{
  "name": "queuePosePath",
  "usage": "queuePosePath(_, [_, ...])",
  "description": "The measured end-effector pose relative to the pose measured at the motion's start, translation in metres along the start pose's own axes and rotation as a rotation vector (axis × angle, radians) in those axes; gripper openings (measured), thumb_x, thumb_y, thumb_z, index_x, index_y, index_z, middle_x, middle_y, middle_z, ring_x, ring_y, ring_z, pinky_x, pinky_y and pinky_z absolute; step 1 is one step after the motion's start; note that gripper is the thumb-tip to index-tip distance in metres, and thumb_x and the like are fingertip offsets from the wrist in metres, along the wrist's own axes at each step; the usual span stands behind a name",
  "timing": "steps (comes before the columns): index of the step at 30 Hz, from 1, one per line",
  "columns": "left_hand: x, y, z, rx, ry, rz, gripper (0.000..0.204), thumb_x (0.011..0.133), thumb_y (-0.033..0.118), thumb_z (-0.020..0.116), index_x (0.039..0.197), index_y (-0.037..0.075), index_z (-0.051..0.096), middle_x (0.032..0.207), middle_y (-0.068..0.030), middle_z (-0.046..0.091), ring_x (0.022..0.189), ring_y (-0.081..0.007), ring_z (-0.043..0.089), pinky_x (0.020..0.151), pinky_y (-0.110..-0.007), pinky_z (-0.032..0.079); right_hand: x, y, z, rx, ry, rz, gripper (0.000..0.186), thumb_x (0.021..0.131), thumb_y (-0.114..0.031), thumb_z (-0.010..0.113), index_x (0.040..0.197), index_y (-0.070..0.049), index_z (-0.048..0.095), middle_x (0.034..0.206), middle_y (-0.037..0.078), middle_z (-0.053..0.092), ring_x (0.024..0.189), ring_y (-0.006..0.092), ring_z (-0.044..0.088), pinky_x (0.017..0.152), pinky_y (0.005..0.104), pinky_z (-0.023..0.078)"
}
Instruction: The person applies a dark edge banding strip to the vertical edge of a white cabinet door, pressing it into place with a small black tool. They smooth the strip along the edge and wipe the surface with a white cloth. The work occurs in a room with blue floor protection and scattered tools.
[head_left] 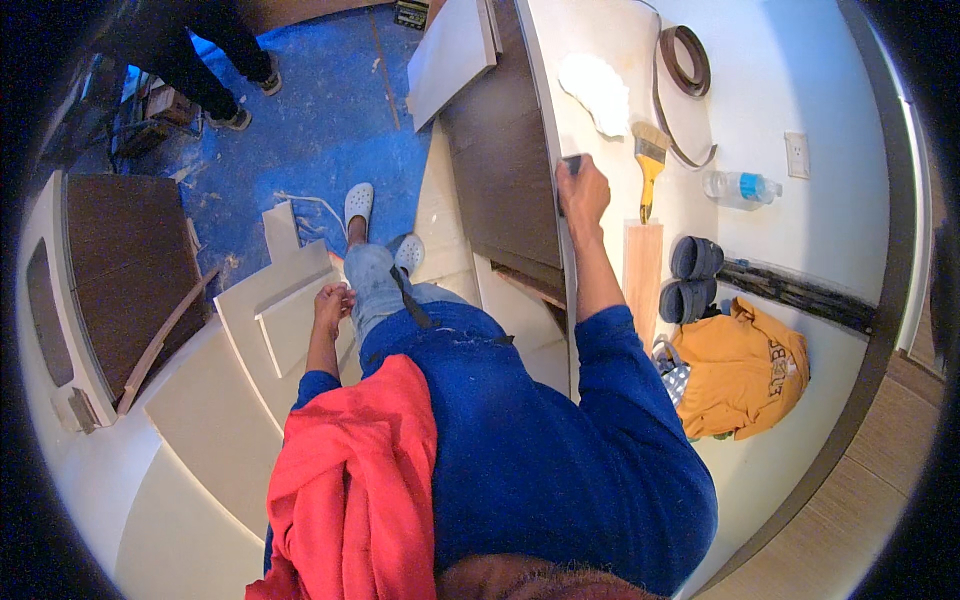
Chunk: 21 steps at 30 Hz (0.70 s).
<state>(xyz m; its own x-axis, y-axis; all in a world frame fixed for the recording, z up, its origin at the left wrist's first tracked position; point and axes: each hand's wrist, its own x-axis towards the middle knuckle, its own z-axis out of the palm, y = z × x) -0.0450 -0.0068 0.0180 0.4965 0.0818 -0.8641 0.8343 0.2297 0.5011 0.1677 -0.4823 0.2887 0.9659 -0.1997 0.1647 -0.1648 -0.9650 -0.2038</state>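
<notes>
My right hand (585, 195) is closed around a small dark block (572, 165), whose exact kind I cannot make out. It presses at the edge of a white countertop (600, 25), above a dark wood-grain cabinet panel (500, 160). A paintbrush (650, 165) with a yellow handle and a crumpled white cloth or paper (595, 92) lie on the counter just past that hand. My left hand (333, 303) hangs beside my knee with its fingers curled together, near some white boards (280, 310); whatever is in it is hidden.
On the counter are a coiled brown edging strip (685, 62), a water bottle (742, 187), a wood plank (643, 270), dark shoes (690, 278) and an orange garment (745, 370). A dark-fronted cabinet (130, 270) stands left. Another person's legs (205, 75) show beyond the blue floor covering (310, 130).
</notes>
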Motion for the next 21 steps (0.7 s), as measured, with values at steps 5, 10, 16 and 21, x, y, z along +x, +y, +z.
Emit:
queuePosePath(5, [-0.006,-0.014,-0.002,-0.022,0.047,-0.048,0.021,0.101,0.031,0.071,0.113,0.015,0.067,0.103,-0.0049,0.079,0.079,-0.0144,0.070,0.070,-0.033,0.055,0.008,-0.003,0.003,-0.161,-0.224,0.251,0.035,0.096,-0.036,0.074,0.102,-0.003,0.064,0.090,0.024,0.074,0.088,0.0458,0.072,0.078,0.0566,0.056])
queuePosePath(10, [-0.012,-0.016,-0.003,-0.084,0.035,0.000,0.023,0.103,0.030,0.069,0.118,0.013,0.067,0.106,-0.0052,0.080,0.080,-0.0119,0.070,0.071,-0.031,0.056,0.037,-0.010,0.012,-0.001,0.064,-0.068,0.037,0.097,-0.039,0.072,0.101,-0.004,0.064,0.092,0.024,0.075,0.088,0.0466,0.072,0.078,0.0575,0.056])
queuePosePath(16, [-0.017,-0.017,-0.004,-0.091,0.051,-0.011,0.024,0.104,0.030,0.068,0.120,0.012,0.067,0.107,-0.0053,0.080,0.082,-0.0109,0.070,0.073,-0.030,0.056,0.041,-0.010,0.014,-0.132,-0.107,0.082,0.035,0.097,-0.037,0.073,0.103,-0.004,0.066,0.093,0.023,0.076,0.089,0.0457,0.073,0.078,0.0550,0.058])
queuePosePath(21, [-0.013,-0.009,-0.001,-0.097,0.051,-0.003,0.024,0.103,0.032,0.069,0.118,0.014,0.067,0.106,-0.0047,0.080,0.081,-0.0116,0.070,0.072,-0.031,0.055,0.047,-0.013,0.015,-0.040,0.008,0.003,0.038,0.095,-0.038,0.074,0.100,-0.001,0.067,0.090,0.027,0.074,0.087,0.0488,0.073,0.078,0.0567,0.056])
